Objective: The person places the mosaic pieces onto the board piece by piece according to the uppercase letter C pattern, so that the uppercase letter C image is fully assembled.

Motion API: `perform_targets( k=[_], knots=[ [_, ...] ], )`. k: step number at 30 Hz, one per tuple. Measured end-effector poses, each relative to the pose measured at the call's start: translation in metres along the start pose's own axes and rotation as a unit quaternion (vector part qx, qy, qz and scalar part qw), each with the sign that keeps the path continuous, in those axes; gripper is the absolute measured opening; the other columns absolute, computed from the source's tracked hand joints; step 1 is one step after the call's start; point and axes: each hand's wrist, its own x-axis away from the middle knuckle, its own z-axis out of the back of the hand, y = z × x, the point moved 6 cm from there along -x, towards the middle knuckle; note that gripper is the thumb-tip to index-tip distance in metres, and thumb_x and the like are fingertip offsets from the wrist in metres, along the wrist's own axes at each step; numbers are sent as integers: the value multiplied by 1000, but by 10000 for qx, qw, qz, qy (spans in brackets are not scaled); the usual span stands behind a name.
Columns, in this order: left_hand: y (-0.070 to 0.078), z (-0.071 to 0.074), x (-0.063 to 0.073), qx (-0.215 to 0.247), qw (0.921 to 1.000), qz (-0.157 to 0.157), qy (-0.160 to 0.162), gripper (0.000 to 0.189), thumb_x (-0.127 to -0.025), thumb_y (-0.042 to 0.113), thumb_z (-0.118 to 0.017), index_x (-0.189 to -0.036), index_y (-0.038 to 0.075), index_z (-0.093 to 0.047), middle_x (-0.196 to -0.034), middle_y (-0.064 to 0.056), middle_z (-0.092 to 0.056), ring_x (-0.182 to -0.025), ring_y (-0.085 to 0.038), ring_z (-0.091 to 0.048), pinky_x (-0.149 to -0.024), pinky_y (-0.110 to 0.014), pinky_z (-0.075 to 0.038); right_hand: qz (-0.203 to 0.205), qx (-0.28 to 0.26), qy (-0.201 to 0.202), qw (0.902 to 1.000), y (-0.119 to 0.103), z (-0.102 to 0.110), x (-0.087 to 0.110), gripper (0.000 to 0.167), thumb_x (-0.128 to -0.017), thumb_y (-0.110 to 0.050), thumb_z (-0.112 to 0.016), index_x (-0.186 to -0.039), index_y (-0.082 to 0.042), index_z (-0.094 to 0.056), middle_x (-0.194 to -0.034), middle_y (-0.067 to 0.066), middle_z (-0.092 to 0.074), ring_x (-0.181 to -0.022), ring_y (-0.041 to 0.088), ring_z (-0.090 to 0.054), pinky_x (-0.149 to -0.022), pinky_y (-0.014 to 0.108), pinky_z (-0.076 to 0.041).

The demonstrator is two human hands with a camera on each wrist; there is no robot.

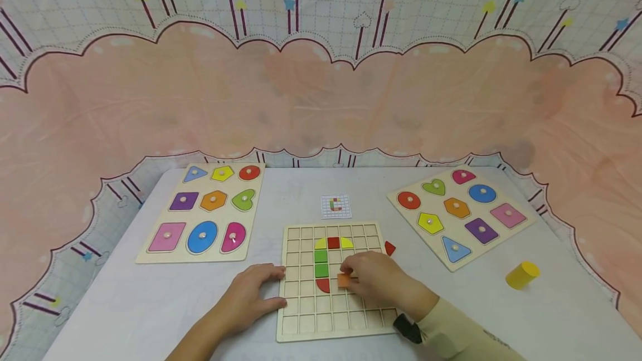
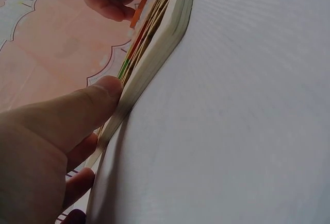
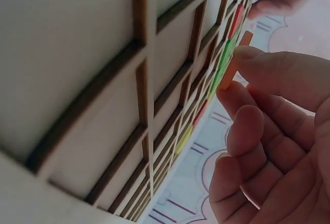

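Note:
Between thumb and index finger, my right hand (image 1: 376, 277) pinches an orange square tile (image 1: 344, 281), held tilted close over the wooden grid board (image 1: 328, 337). In the right wrist view the same orange tile (image 3: 237, 62) stands out from the grid. My left hand (image 1: 248, 299) rests at the board's left edge, thumb and fingertips touching it, fingers spread. Tiles in the grid make a column: two green squares (image 1: 321, 270), with a red quarter-round (image 1: 323, 285) below. At the top, a red square (image 1: 333, 243) sits between two yellow quarter-rounds (image 1: 346, 243).
A small pattern card (image 1: 336, 206) lies behind the board. Knobbed shape puzzles stand at left (image 1: 228, 215) and right (image 1: 437, 205). A red piece (image 1: 389, 248) lies just off the board's right edge; a yellow cylinder (image 1: 523, 275) is farther right.

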Motion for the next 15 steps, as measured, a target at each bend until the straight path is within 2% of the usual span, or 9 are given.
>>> perform_targets(
  k=[7, 15],
  knots=[
    [2, 1, 1, 13, 10000, -71, 10, 39, -78, 29, -87, -111, 15, -69, -125, 4, -65, -123, -28, -55, -106, -53, -42, 41, -34, -77, 10000, -3, -3, 0, 18, -87, -13, -73, -105, -10, -73, -94, -4, -70, -89, 16, -64, -84, 36, -53],
    [0, 0, 0, 31, 10000, 20, -16, 39, -78, 27, -87, -110, 15, -69, -125, 3, -66, -123, -28, -54, -107, -54, -41, 118, 9, -49, 9999, -4, -4, -1, 17, -85, -10, -74, -103, -11, -74, -93, -4, -71, -89, 16, -64, -84, 35, -53]
  ],
)
